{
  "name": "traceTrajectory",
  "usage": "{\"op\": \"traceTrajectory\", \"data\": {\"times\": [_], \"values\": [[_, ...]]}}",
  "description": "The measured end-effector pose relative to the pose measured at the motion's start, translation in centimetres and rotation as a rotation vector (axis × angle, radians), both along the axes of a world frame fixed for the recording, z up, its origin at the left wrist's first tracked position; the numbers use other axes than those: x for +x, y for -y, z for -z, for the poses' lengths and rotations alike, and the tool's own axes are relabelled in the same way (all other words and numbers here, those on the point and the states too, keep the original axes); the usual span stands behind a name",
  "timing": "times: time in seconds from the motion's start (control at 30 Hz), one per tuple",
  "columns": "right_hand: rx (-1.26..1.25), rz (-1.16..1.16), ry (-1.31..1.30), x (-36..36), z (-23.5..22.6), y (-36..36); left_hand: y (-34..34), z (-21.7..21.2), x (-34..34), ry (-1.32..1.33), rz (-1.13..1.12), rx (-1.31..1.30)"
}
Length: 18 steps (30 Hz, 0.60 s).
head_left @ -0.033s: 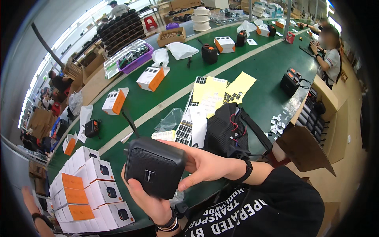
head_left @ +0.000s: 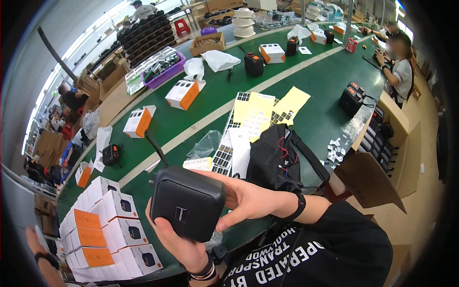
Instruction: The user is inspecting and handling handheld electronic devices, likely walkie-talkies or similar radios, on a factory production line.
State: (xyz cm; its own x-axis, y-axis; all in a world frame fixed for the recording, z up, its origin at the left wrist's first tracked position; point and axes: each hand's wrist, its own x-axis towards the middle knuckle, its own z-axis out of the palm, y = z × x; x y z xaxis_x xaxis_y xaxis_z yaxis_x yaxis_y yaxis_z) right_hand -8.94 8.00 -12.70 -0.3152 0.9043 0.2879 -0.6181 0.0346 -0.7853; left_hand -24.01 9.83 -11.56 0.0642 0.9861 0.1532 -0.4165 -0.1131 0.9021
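Both my hands are closed round a black, boxy portable speaker (head_left: 189, 203) with a mesh front, a small label plate and a thin black strap or antenna standing up from its far side. My left hand (head_left: 179, 241) grips its lower left side, thumb on the front. My right hand (head_left: 251, 198) clasps its right side, fingers partly hidden behind it. Just beyond lie yellow and white sticker sheets (head_left: 253, 112) and a clear plastic bag (head_left: 206, 145). A black mesh bag (head_left: 275, 160) with red wires on it sits by my right forearm.
White-and-orange boxes (head_left: 124, 227) are stacked at the near left. More boxes (head_left: 182, 94) and speakers (head_left: 253, 64) line the green table (head_left: 306, 134). Small white pieces (head_left: 336, 152) lie near its right edge, by an open carton (head_left: 373, 179). Another person's hand (head_left: 36, 241) shows at far left.
The other person's hand at the far left has shifted slightly. My hands and the speaker stay almost still.
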Motion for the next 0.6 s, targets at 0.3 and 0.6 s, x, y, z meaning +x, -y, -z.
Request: {"op": "traceTrajectory", "data": {"times": [0.3, 0.6], "values": [[0.017, -0.039, -0.007, -1.3, 0.8, -0.3, 0.0, 0.7, -1.7, -0.058, -0.094, 0.075], [0.134, 0.202, 0.157, -1.5, 0.4, -0.1, -0.6, 2.8, 0.2, -0.065, 0.231, 0.075]]}}
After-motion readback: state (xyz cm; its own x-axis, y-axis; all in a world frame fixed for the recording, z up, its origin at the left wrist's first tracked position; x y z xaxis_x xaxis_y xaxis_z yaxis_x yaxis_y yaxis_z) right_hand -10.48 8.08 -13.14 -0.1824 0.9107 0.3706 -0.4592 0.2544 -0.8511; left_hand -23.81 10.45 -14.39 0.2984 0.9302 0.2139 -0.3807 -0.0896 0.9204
